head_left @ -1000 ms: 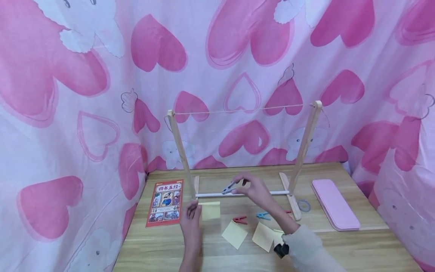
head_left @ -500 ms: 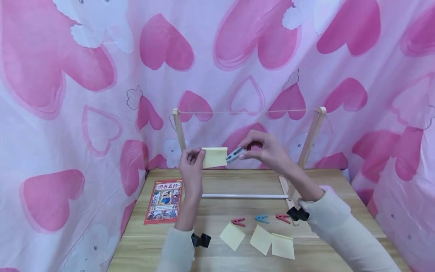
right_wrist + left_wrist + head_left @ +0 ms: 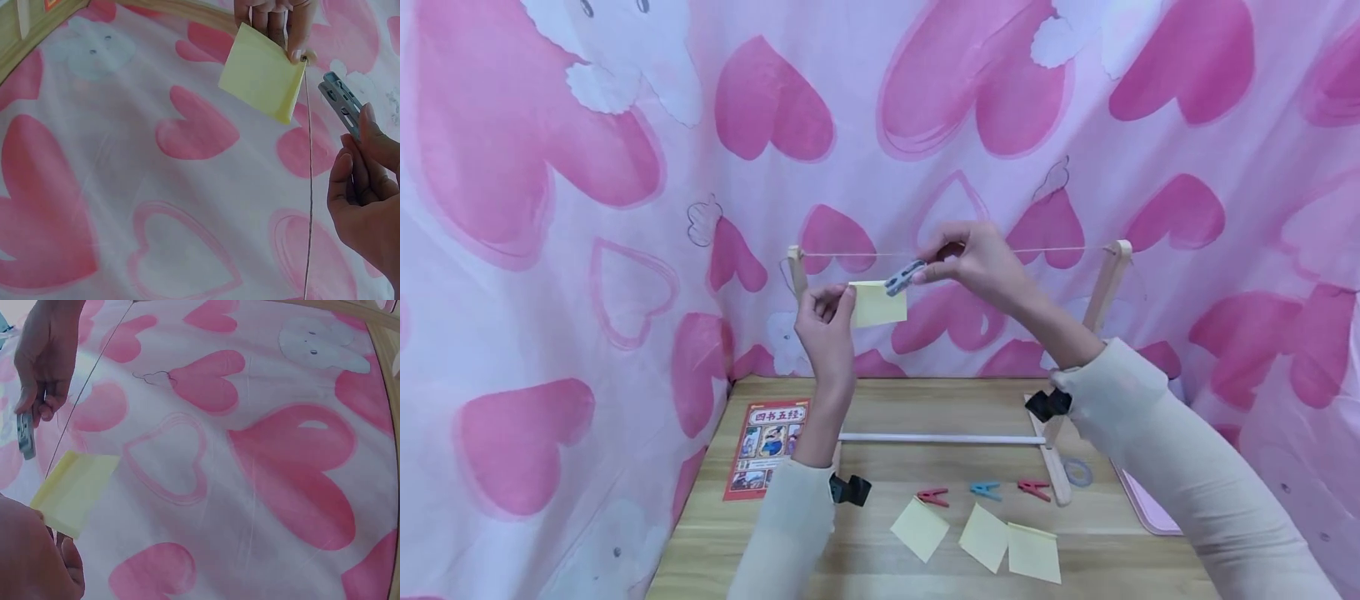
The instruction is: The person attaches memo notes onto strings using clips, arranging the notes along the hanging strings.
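My left hand (image 3: 829,329) pinches a yellow sticky note (image 3: 877,307) at its left edge, holding it up just below the string (image 3: 842,254). In the right wrist view the folded top edge of the sticky note (image 3: 262,74) lies right along the string (image 3: 310,187). A grey clothespin (image 3: 904,277) is pinched between thumb and fingers of my right hand (image 3: 973,258), overlapping the note's upper right corner in the head view. The right wrist view has this clothespin (image 3: 340,100) beside the string, apart from the note. The string runs between two wooden posts (image 3: 1108,283).
On the table (image 3: 925,400) lie red clothespins (image 3: 1033,489), a blue clothespin (image 3: 985,490) and several more sticky notes (image 3: 920,529). A white rod (image 3: 940,439) joins the posts' feet. A red booklet (image 3: 763,442) lies left; a tape roll (image 3: 1078,472) and pink case (image 3: 1150,504) right.
Both hands have risen from low over the table to near the string, carrying the sticky note and the grey clothespin. The clothespin has come to overlap the note's corner in the head view.
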The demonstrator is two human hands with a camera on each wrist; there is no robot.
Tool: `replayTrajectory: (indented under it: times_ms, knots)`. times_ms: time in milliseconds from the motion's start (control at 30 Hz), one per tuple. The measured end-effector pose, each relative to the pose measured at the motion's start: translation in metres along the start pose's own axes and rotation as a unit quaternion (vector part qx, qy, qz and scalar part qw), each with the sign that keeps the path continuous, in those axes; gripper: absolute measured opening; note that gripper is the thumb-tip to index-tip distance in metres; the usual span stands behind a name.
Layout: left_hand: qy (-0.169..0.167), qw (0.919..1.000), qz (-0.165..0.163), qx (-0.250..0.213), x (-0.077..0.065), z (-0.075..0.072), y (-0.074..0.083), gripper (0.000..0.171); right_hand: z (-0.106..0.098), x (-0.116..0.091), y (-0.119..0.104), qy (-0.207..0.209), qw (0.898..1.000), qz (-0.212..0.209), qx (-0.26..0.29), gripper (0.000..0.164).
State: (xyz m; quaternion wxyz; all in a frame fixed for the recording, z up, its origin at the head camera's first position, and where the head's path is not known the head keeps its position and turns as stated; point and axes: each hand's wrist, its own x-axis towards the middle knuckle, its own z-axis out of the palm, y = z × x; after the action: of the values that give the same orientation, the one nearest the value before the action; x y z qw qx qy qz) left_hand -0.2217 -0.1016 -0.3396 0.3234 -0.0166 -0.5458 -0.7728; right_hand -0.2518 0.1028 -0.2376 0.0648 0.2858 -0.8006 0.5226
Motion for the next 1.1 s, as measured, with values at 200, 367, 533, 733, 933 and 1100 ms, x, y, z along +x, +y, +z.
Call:
replayTrajectory:
  times_ms: [200, 367, 533, 733, 933, 1100]
  knots:
    - [0.010, 0.9987, 0.026, 0.043, 0.009, 0.006, 0.007, 0.007, -0.002, 0.030, -0.008, 0.016, 1.000, -0.012, -0.012, 0.010]
    - [0.035, 0.9985, 0.017, 0.039, 0.016, 0.008, 0.010, 0.008, 0.000, 0.047, -0.010, 0.019, 0.999, -0.018, -0.028, 0.011]
    - [0.050, 0.9982, 0.013, 0.029, 0.022, 0.009, 0.011, 0.008, 0.003, 0.057, -0.011, 0.007, 0.998, -0.027, -0.048, 0.010]
    - [0.065, 0.9966, 0.040, 0.032, 0.026, 0.013, 0.012, 0.010, 0.005, 0.067, -0.011, -0.012, 0.998, -0.039, -0.055, 0.010]
    - [0.078, 0.9949, 0.054, 0.035, 0.029, 0.015, 0.011, 0.010, 0.007, 0.075, -0.011, -0.041, 0.998, -0.027, -0.036, 0.011]
    - [0.091, 0.9925, 0.064, 0.051, 0.031, 0.012, 0.009, 0.010, 0.011, 0.080, -0.010, -0.055, 0.997, -0.013, -0.050, 0.009]
